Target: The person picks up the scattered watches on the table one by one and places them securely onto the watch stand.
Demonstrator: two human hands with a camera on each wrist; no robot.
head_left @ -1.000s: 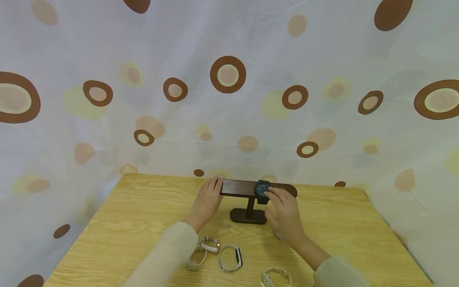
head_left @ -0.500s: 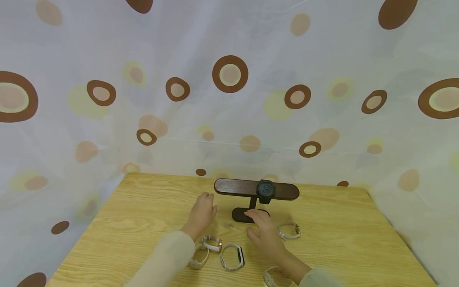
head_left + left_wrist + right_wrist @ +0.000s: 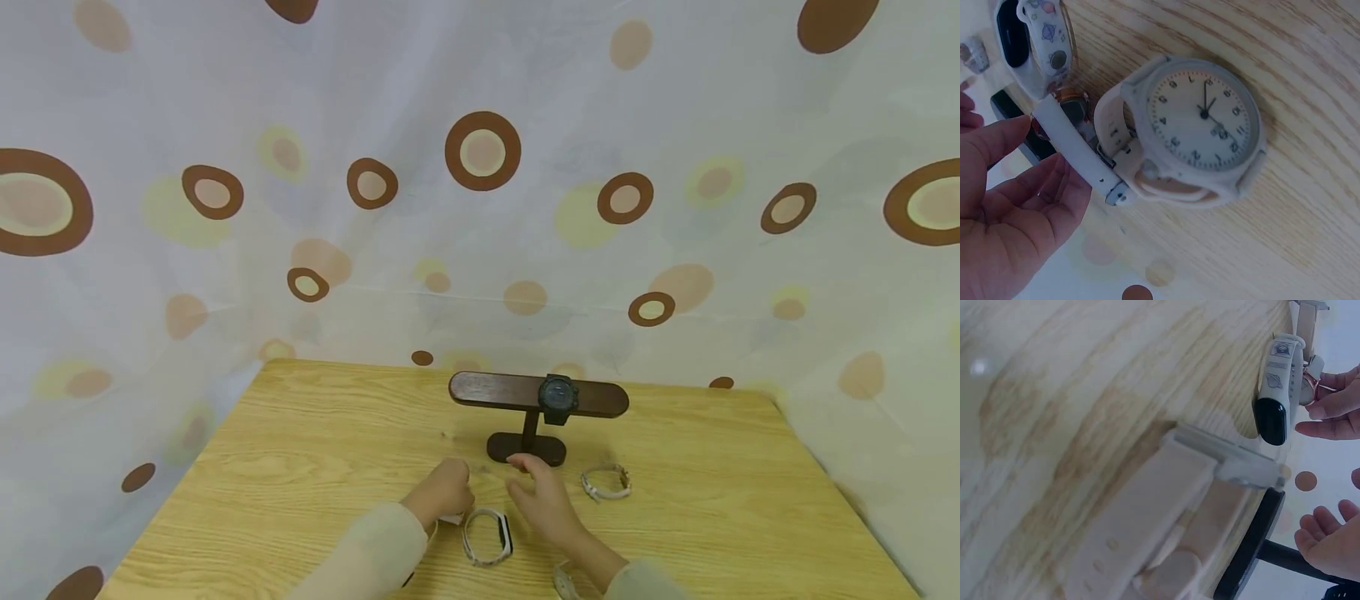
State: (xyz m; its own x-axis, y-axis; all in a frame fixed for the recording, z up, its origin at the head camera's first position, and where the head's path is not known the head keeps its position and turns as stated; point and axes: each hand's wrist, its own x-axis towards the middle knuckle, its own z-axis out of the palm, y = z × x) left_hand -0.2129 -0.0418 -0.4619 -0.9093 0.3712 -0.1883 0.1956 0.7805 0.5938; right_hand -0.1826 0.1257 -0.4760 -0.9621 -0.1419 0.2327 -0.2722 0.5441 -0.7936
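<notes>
My left hand (image 3: 446, 487) reaches down to a white-strapped wristwatch (image 3: 1069, 144), its thumb and fingers pinching the small rose-gold case. Most of that watch is hidden under the hand in the head view. A pale wristwatch (image 3: 1204, 119) with a large numbered dial lies against it. Just right of the left hand stands a white fitness band (image 3: 507, 533) with a black screen and printed strap. My right hand (image 3: 547, 504) hovers with relaxed fingers and holds nothing, in front of the stand's base. Beneath its wrist a pale watch (image 3: 564, 581) is partly covered.
A dark wooden watch stand (image 3: 487, 390) with a crossbar is at the back of the wooden table (image 3: 315, 433). A black watch (image 3: 558, 395) is strapped round its bar, right of centre. Another white-strapped watch (image 3: 606, 482) lies to the right. Patterned cloth (image 3: 480, 250) hangs behind.
Both hands have left the stand and the black watch on it. My left hand came down to the white-strapped wristwatch and pinches it; my right hand drew back toward me.
</notes>
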